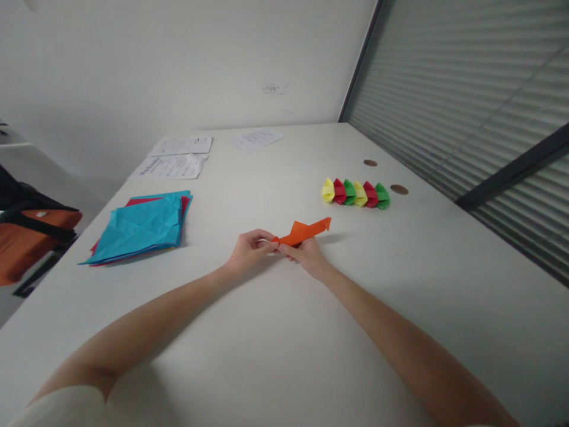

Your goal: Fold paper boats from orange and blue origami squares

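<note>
A folded orange paper strip (pixel 306 232) lies low over the white table (pixel 284 332), pointing away to the right. My left hand (pixel 247 249) pinches its near end with closed fingers. My right hand (pixel 306 255) grips the same end from the other side, fingers curled under the paper. Both forearms reach in from the bottom of the view. Farther right on the table sits a row of small folded paper pieces (pixel 355 193) in yellow, red and green.
A stack of blue and red paper sheets (pixel 142 228) lies to the left. Printed white pages (pixel 175 160) and another sheet (pixel 258 139) lie at the back. Two round brown caps (pixel 399 189) sit near the blinds on the right. An orange chair (pixel 26 237) stands at the left.
</note>
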{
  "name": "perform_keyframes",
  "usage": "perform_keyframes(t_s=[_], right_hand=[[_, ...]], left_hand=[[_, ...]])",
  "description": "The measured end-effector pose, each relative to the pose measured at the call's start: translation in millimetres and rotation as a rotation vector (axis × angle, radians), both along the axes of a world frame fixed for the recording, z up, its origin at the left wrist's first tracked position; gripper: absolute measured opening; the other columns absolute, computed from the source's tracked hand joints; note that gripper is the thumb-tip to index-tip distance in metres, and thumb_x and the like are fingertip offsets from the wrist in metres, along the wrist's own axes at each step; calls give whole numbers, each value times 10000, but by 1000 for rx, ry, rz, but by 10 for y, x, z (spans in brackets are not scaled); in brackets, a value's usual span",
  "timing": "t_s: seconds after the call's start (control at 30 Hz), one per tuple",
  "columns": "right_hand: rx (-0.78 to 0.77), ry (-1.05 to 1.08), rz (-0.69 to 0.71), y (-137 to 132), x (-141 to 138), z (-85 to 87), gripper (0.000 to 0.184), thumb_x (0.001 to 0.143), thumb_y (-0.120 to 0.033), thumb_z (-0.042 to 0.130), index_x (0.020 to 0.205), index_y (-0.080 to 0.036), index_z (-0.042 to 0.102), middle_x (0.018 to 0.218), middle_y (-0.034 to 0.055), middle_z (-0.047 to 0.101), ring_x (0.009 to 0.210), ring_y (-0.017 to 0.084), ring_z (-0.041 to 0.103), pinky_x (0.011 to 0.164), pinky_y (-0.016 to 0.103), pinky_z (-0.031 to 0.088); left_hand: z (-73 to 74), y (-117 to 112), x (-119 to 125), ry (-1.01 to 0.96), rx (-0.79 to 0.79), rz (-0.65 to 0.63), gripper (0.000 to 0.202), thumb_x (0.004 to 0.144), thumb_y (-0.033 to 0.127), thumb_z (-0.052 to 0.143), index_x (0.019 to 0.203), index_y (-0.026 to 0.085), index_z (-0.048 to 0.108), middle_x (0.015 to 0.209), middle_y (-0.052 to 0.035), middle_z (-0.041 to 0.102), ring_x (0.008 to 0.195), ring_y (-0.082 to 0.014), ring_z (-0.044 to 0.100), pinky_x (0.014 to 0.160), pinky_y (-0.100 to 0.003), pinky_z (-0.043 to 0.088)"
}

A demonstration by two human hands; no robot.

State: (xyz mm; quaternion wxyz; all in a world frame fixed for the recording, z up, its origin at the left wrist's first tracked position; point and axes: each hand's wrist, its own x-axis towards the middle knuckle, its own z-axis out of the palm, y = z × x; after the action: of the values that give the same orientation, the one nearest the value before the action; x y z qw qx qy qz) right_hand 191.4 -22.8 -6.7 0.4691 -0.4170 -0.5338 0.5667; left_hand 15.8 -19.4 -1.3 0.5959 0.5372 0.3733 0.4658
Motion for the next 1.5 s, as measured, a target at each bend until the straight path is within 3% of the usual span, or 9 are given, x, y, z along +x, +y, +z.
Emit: perform_keyframes(t_s=[0.2, 0.5, 0.83, 1.17, 1.5], right_hand=[[-15, -31, 4, 3, -5, 0, 282, 630, -405, 782, 650, -157, 651, 534, -21, 582, 462, 77, 476, 431, 216, 379], [-24, -67, 38, -2, -6, 21, 326, 623, -446, 784, 660, -154, 646, 531, -19, 581, 463, 80, 478, 444, 224, 395], [-5, -110, 32, 8, -16, 4, 374, 615, -500, 782, 667, -164, 626, 532, -22, 570, 456, 79, 473, 430, 221, 398], [3, -103, 23, -6, -20, -1, 368, 619, -499, 782, 679, -167, 635, 529, -26, 563, 453, 83, 473, 432, 225, 403], [7, -87, 33, -12, -21, -9, 401, 621, -542, 777, 697, -161, 677, 557, -7, 606, 482, 96, 516, 467, 237, 425]], left_hand=[[10, -14, -1, 40, 57, 88, 292, 716, 404, 781, 724, 126, 691, 664, -56, 704, 616, -131, 639, 625, -266, 514], [17, 4, -3, 31, 4, 62, 312, 706, 422, 790, 727, 115, 737, 658, -69, 692, 609, -130, 586, 613, -282, 466], [23, 0, 26, -17, -2, 121, 258, 652, 367, 832, 714, 137, 733, 701, -73, 720, 624, -153, 632, 639, -315, 511], [18, -21, -4, 61, 140, 150, 216, 737, 360, 769, 726, 146, 740, 730, -80, 726, 675, -168, 655, 666, -315, 532], [-43, 20, 5, -114, -30, 114, 242, 672, 384, 830, 718, 161, 749, 704, -65, 723, 636, -153, 636, 654, -328, 518]])
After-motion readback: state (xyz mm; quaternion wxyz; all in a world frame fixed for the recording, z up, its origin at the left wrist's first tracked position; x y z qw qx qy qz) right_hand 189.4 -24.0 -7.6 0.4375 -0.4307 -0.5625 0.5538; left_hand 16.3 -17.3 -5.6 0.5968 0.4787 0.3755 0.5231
